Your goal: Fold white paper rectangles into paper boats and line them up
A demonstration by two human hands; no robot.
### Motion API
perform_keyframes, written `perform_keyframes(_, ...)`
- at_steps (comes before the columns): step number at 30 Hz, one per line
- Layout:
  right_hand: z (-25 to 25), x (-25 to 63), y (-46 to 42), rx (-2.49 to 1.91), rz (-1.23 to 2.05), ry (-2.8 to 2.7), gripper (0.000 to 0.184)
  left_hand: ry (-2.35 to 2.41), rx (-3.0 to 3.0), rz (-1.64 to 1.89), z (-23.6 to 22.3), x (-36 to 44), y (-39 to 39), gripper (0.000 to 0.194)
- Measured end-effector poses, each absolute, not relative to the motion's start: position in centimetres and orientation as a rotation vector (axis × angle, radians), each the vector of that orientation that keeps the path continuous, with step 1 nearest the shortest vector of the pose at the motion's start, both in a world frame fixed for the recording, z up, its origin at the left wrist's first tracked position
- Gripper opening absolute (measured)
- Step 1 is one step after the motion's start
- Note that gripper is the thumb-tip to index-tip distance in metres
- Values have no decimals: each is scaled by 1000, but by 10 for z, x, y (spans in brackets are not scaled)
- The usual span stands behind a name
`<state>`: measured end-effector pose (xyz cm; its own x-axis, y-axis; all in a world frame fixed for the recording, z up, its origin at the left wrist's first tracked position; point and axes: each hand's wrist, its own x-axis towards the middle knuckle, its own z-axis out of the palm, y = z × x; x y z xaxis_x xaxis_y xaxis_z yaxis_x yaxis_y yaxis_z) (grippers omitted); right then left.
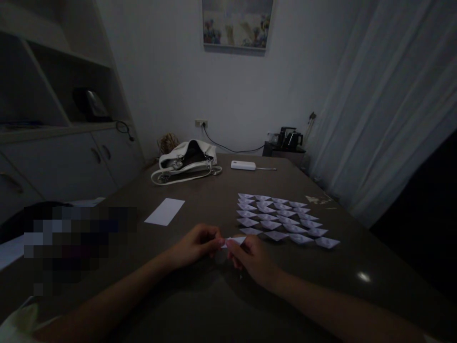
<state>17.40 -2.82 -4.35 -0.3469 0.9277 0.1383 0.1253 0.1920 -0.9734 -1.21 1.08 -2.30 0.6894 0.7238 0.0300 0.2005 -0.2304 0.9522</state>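
folded paper [238,239] sits between both hands, just above the table [210,202]. left hand [198,245] pinched closed on its left tip, right hand [255,259] closed on it just beside. likely feather-light, stiffer along creases, easy to crush or tear; creased ends look best for a light pinch. paper boats [287,220] in rows right of and beyond the grip; flat sheet [165,212] left, beyond.

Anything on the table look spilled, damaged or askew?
One thing: a pale, ragged patch on the tabletop, right of the far row of folded paper boats. Its broken outline stands out against the dark surface; scraps or surface damage, can't tell.
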Motion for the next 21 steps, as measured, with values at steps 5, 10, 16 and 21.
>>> perform_keyframes(5,-46,176,-27,-1035,1171,-1695,42,682,1707,637,-25,-10,11,23)
perform_keyframes(10,-44,176,-29,-1055,1227,-1658,41,638,1645,731,-24,-9,12,19)
perform_keyframes(16,-41,175,-31,-990,1262,-1642,29,601,1556,710,-20,-9,11,18)
perform_keyframes(21,-41,174,-31,-969,1251,-1634,32,609,1511,708,-18,-9,10,18)
